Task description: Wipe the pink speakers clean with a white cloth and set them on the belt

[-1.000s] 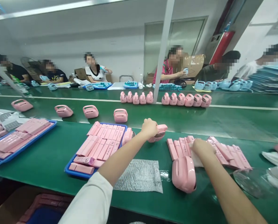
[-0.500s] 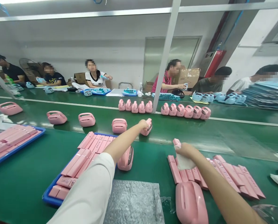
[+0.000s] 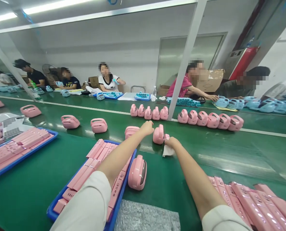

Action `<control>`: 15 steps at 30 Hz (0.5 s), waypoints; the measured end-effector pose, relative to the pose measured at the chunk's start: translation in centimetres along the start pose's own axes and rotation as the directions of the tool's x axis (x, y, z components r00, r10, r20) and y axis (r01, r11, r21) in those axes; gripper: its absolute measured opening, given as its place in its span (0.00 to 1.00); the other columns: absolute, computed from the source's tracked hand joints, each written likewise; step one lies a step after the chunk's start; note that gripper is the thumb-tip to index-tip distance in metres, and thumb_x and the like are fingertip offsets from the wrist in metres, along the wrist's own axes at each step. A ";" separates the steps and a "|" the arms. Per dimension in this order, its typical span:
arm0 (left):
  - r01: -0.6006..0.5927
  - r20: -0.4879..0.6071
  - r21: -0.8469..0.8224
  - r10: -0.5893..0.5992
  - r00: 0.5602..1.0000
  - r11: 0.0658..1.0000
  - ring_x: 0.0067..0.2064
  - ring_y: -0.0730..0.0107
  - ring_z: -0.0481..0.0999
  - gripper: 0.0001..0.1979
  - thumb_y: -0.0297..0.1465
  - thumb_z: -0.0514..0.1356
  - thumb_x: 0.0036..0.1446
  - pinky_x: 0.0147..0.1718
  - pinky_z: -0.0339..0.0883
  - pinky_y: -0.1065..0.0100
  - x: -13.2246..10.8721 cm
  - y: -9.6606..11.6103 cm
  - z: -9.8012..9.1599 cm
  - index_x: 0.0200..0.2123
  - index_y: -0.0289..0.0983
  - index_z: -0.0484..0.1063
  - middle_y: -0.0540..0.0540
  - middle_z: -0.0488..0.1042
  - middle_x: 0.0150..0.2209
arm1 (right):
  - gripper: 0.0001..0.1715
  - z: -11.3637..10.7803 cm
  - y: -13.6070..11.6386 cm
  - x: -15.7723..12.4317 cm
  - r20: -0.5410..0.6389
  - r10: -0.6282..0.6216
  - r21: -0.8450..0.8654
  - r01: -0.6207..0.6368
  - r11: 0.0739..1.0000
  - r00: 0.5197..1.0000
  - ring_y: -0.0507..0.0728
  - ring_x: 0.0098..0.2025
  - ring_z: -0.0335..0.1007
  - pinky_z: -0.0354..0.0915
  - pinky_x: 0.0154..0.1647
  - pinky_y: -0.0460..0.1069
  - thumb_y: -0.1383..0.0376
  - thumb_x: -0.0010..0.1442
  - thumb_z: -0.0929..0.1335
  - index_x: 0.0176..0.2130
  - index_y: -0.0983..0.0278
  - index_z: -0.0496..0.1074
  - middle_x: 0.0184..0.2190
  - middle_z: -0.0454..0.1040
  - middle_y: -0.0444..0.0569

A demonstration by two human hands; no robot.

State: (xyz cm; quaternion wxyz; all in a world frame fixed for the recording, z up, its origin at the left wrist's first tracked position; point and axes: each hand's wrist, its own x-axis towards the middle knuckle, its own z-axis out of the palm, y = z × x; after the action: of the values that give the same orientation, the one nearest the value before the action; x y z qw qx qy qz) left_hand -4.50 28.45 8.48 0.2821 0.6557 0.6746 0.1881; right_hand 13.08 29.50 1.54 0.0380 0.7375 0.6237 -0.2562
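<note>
My left hand (image 3: 147, 127) is just left of a pink rounded plastic housing with a handle (image 3: 158, 134), which stands upright on the green belt. Its fingers are apart and appear to hold nothing. Close to the right side of that housing, my right hand (image 3: 172, 141) is closed on a white cloth (image 3: 168, 151) and a small pink plastic piece (image 3: 166, 137), mostly hidden by the fingers. Another pink housing (image 3: 137, 173) stands nearer me, beside a blue tray (image 3: 52, 210) of pink panels (image 3: 82, 170).
Rows of pink housings (image 3: 213, 120) line the belt's far side, near a white post (image 3: 187, 57). Pink panels (image 3: 248, 195) lie at right. A grey wrapped pad (image 3: 147, 216) is in front. Several co-workers sit opposite with light-blue housings (image 3: 222, 102).
My left hand has let go of the pink housing, now standing on the belt. My right hand has moved left and forward beside it with the cloth and pink piece. The view has shifted.
</note>
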 end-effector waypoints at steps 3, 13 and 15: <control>0.002 -0.077 0.241 0.017 0.997 0.970 0.54 0.57 0.70 0.20 0.36 0.58 0.61 0.51 0.67 0.49 -0.3 -2.6 -3.0 0.55 0.36 0.65 0.40 0.66 0.57 | 0.19 0.9 -0.1 0.2 -0.027 0.010 0.021 -0.010 1.000 1.000 0.56 0.46 0.70 0.70 0.46 0.55 0.57 0.65 0.65 0.52 0.65 0.68 0.49 0.70 0.52; -0.017 -0.092 0.544 0.079 0.993 0.839 0.48 0.63 0.73 0.16 0.37 0.57 0.62 0.46 0.71 0.55 -3.4 -5.4 -5.7 0.50 0.35 0.69 0.42 0.71 0.50 | 0.18 -3.7 0.2 -5.9 -0.127 0.015 -0.041 -0.020 0.999 0.992 0.55 0.44 0.71 0.71 0.44 0.54 0.57 0.65 0.65 0.49 0.66 0.69 0.46 0.72 0.52; -0.050 -0.151 0.554 0.160 0.976 0.831 0.47 0.63 0.73 0.13 0.35 0.57 0.62 0.46 0.70 0.56 -5.3 -4.2 -6.5 0.47 0.35 0.70 0.42 0.72 0.48 | 0.19 -4.6 0.3 -8.3 -0.190 -0.036 -0.056 0.026 0.998 0.981 0.55 0.44 0.71 0.70 0.45 0.54 0.57 0.65 0.65 0.49 0.67 0.69 0.46 0.72 0.52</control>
State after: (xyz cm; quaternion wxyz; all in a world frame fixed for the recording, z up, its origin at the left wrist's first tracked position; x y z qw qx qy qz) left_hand -11.95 23.70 11.56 0.0067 0.7239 0.6868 0.0650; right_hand 14.18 23.70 8.97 -0.0066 0.7475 0.6426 -0.1680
